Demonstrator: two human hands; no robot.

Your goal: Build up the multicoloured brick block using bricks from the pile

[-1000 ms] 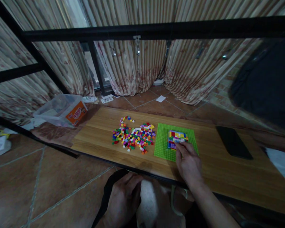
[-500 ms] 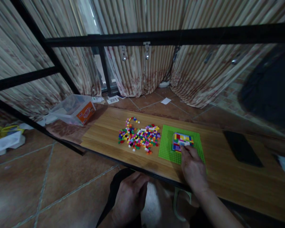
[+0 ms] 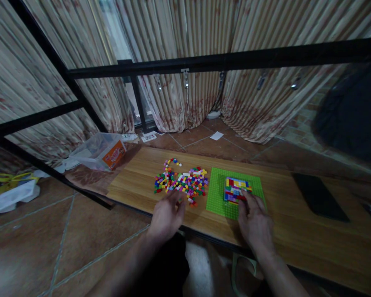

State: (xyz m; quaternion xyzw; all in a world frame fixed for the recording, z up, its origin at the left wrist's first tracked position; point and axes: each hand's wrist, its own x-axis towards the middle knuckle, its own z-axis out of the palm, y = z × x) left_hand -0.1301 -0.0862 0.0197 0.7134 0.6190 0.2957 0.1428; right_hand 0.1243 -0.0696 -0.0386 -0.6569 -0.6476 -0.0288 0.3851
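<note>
On a green studded baseplate stands a low, many-coloured toy brick build. My right hand is at its near right corner, thumb and forefinger bent around the edge and closed on it. The fingertips partly cover that corner. Left of the plate lies a loose pile of small toy bricks in many colours. My left hand hovers at the pile's near edge, palm down, with fingers curled together. What is between those fingers, if anything, I cannot make out; the hand hides part of the pile.
The wooden table is long and narrow. A dark flat slab lies on its right part. Past the left end stands a clear plastic box with an orange label. A black metal frame and striped curtains are behind.
My left hand has risen from my lap to the near edge of the brick pile. My right hand remains at the build, its fingers shifted to the near right corner. The view has tilted slightly.
</note>
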